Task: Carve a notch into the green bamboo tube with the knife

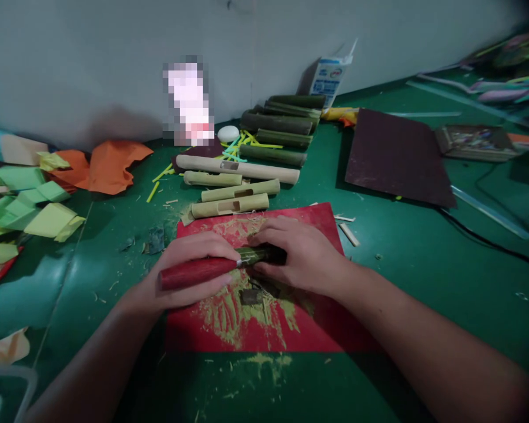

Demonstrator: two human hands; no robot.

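Observation:
My left hand [198,252] is closed around a red-handled carving tool [198,273]. A small metal collar shows at the front of its handle, but the blade is hidden or too thin to make out. With curled fingers, my right hand [295,252] grips a dark green bamboo piece [253,254], whose left end meets the tool. Both hands are over a red sheet [321,320] strewn with pale green shavings [224,317]. A small dark bamboo scrap [251,295] lies on the sheet just below the bamboo piece.
Pale bamboo tubes with cut slots [235,191] lie beyond the sheet, with dark green bamboo tubes [275,123] behind them. A brown board [397,158] and a box of small bits [476,143] are at right. Folded paper pieces [26,202] spread along the left; a drink carton [330,79] stands behind.

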